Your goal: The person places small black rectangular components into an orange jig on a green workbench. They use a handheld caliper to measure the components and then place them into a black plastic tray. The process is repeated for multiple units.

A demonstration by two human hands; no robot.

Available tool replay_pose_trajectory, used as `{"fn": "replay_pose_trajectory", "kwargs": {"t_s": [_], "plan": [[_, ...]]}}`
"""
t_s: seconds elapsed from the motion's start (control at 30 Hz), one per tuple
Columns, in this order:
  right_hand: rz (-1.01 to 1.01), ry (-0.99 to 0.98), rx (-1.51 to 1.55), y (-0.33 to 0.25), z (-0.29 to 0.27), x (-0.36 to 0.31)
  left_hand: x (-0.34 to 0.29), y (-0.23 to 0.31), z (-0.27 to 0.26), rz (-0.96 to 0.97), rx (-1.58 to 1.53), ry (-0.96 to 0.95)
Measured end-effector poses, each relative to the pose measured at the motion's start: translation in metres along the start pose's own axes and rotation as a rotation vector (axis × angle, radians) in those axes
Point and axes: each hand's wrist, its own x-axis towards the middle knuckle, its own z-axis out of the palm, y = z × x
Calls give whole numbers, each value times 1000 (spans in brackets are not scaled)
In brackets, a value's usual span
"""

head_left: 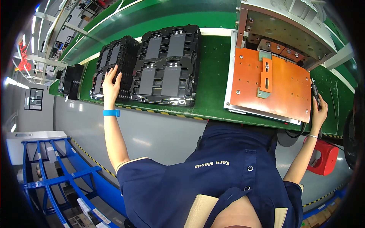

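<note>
My left hand [111,85] reaches over the near part of a stack of black plastic trays [131,51]. Its fingers are spread and hold nothing; whether the fingertips touch the tray is unclear. Flat dark grey rectangular cells [115,54] sit in that tray's pockets. Just right of it stands another black tray stack [196,57], its top tray carrying more flat grey cells [171,80]. At the far right, my right hand [320,110] is closed around a slim dark tool [315,90], beside the right edge of an orange fixture plate [247,85].
A metal press frame [292,24] rises behind the orange plate, which bears a slotted orange bracket [266,76]. Further left on the green bench [215,76] are more black trays [71,81]. A blue metal rack [61,178] and a red stool [327,157] stand on the floor.
</note>
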Motion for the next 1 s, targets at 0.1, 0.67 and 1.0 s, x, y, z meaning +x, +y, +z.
{"fn": "replay_pose_trajectory", "kwargs": {"t_s": [0.1, 0.67, 1.0], "plan": [[15, 91, 34, -12, -1, 0, 2, -6, 2, -28, 70, -9], [-1585, -87, 199, -398, 15, 49, 123, 127, 65, -318, 367, -248], [-1862, -50, -169, -508, 168, 51, 115, 147, 69, -348, 177, -159]]}}
